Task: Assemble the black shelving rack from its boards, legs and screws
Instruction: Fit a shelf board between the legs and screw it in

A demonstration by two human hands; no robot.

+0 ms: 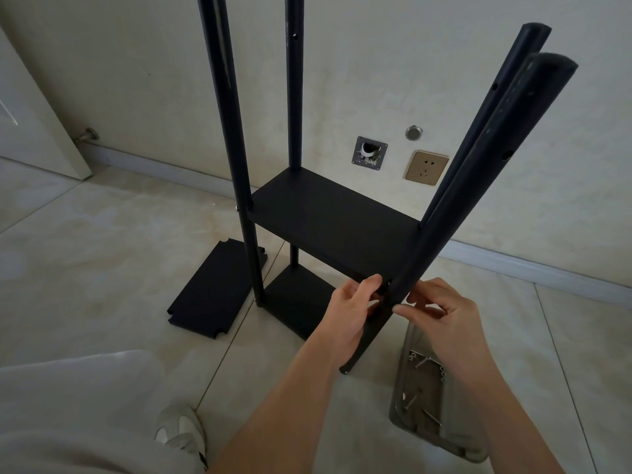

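Note:
A partly built black rack stands on the tiled floor, with four upright legs, a lower board (295,302) and an upper board (337,220). My left hand (352,306) grips the near right corner of the upper board, fingers curled under its edge. My right hand (441,309) is at the near right leg (478,172), beside that corner, thumb and fingers pinched together against the leg; what they pinch is too small to see. A spare black board (213,292) lies flat on the floor left of the rack.
A metal tray (403,398) holding several screws lies on the floor under my right forearm. A wall with a socket (426,167) and an open wall box (369,152) stands behind the rack. My knee and shoe (181,429) are at bottom left. A door (30,131) is far left.

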